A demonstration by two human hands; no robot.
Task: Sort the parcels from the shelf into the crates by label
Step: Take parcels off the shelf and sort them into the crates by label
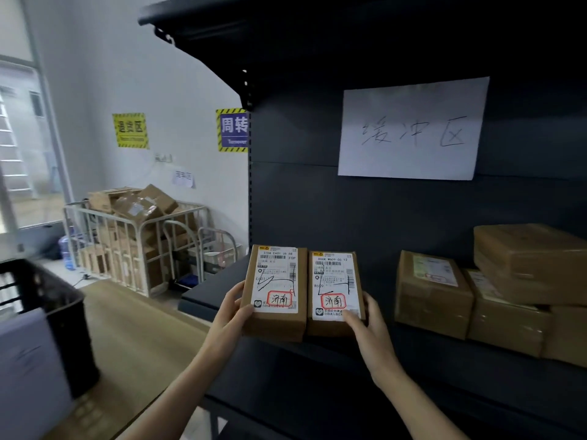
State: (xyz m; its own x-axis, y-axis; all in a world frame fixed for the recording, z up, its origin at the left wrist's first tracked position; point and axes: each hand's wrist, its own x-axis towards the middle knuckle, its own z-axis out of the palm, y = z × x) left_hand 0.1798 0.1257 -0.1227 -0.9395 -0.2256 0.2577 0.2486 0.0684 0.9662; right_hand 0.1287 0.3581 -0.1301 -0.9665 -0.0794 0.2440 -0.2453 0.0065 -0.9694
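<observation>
Your hands are apart, each gripping its own parcel, below and to the left of the paper sign (413, 128) taped to the back panel of the shelf (317, 392). Your left hand (233, 315) grips the left parcel (275, 293) at its lower left corner, thumb on the face beside the label and fingers curled behind the edge. Your right hand (370, 325) grips the right parcel (333, 290) at its lower right corner, thumb lying across the bottom of the label.

The two parcels sit side by side with their long edges touching. They are tilted up so both white labels face you, and each label carries the same two handwritten characters in a red box. You cannot tell whether their undersides rest on the shelf board or hang just above it.

Below and to the right of the paper sign, well apart from your right hand, a group of brown parcels (432, 293) stands on the shelf board. One larger box (533, 262) is stacked on top of the others.

Far to the lower left of the paper sign, beyond your left arm, is the black crate (63, 312). To the left of the sign, past the shelf's edge, a wire cage (133, 242) full of cartons stands against the wall, beneath a yellow sign (130, 130) and a blue sign (233, 130).
</observation>
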